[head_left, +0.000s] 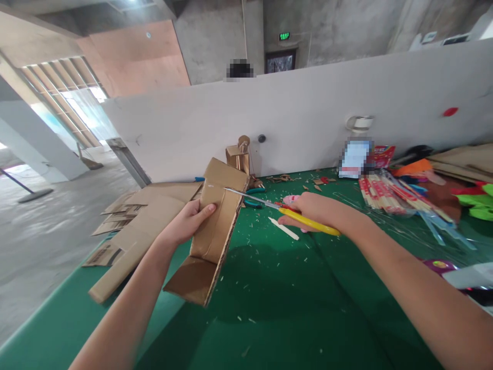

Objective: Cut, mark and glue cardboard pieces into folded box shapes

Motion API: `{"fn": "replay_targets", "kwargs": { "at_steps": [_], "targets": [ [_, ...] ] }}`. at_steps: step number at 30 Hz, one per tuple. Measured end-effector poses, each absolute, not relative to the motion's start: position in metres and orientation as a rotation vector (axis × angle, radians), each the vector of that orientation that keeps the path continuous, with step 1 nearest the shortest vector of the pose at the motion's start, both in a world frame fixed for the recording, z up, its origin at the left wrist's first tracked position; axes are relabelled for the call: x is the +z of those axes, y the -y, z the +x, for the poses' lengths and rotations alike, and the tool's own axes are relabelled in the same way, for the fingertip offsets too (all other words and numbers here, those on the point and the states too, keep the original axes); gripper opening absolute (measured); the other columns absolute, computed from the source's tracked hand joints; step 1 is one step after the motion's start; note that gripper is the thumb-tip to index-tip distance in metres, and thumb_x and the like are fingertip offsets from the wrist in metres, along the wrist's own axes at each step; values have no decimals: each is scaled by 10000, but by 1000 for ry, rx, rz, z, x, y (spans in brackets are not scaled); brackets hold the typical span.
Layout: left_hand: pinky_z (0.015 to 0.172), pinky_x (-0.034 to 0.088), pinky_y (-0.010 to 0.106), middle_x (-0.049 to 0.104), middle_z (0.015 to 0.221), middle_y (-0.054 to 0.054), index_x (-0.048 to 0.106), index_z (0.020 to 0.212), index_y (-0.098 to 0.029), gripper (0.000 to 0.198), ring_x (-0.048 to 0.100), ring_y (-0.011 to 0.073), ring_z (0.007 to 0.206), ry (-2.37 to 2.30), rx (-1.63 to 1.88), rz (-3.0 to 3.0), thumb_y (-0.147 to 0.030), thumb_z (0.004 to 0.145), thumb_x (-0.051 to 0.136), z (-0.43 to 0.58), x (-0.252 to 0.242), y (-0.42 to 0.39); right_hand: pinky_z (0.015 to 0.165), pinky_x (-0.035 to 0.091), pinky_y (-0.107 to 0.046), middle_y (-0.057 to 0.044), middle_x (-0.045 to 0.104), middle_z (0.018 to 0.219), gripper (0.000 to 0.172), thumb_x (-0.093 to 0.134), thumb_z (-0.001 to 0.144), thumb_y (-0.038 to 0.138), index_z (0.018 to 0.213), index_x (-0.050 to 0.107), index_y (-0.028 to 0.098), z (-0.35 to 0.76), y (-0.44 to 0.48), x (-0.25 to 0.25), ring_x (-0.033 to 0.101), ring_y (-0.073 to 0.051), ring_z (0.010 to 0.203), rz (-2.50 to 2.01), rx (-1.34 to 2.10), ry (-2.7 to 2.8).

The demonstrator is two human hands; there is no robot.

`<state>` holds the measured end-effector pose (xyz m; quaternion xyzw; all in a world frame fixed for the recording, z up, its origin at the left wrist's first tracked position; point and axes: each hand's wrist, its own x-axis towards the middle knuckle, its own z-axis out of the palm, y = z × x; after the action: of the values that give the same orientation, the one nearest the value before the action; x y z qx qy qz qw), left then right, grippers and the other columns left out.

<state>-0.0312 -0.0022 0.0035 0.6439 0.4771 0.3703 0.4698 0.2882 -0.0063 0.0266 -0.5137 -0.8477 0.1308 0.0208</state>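
Observation:
My left hand (187, 222) grips a folded piece of brown corrugated cardboard (211, 236), holding it upright above the green table (269, 308), thumb on its near face. My right hand (314, 208) is closed around yellow-handled scissors (285, 210). Their silver blades point left and reach the cardboard's upper right edge. A white stick (284, 228) lies on the table just below the scissors.
Flat cardboard sheets (146, 221) lie stacked at the table's left edge. A small cardboard model (239, 156) stands by the white partition (308, 118), with teal pliers (252, 198) near it. Packs of chopsticks (389, 192), coloured felt (477, 200) and packaging crowd the right side.

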Motion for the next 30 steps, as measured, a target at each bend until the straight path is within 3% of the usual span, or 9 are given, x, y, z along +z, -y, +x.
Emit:
{"fn": "replay_targets", "kwargs": {
  "at_steps": [6,12,19,25,30],
  "targets": [
    [641,531,278,731,926,86,619,1142,-138,600,676,240,811,-1167,892,1644,-580,738,653,-39,9,2,439,287,-290,-44,548,523,587,387,829,698,566,543,196,281,10,27,455,-130,404,-1627,284,2641],
    [644,530,283,729,920,79,640,1079,-133,555,671,246,814,-1219,836,1699,-585,758,624,-43,15,3,448,257,-295,-34,501,498,598,350,835,717,582,523,204,279,9,23,422,-139,413,-1595,113,2655],
    [630,543,301,732,866,79,651,1017,-151,515,679,261,807,-1225,857,1649,-580,733,646,-46,9,0,526,323,-282,-48,567,710,565,386,822,721,655,548,207,285,2,7,490,-150,564,-1391,345,2660],
    [633,543,287,730,938,93,663,997,-144,509,681,259,829,-1218,823,1669,-573,723,661,-47,9,-1,535,336,-291,-5,517,603,528,335,855,701,707,494,219,285,-3,-1,449,-147,520,-1384,628,2715],
    [626,536,298,725,906,83,657,1027,-143,529,671,255,809,-1222,832,1685,-571,717,666,-46,12,1,562,358,-287,-17,531,627,497,425,813,707,722,517,227,285,-2,0,500,-179,617,-1387,554,2674]
  ]
}}
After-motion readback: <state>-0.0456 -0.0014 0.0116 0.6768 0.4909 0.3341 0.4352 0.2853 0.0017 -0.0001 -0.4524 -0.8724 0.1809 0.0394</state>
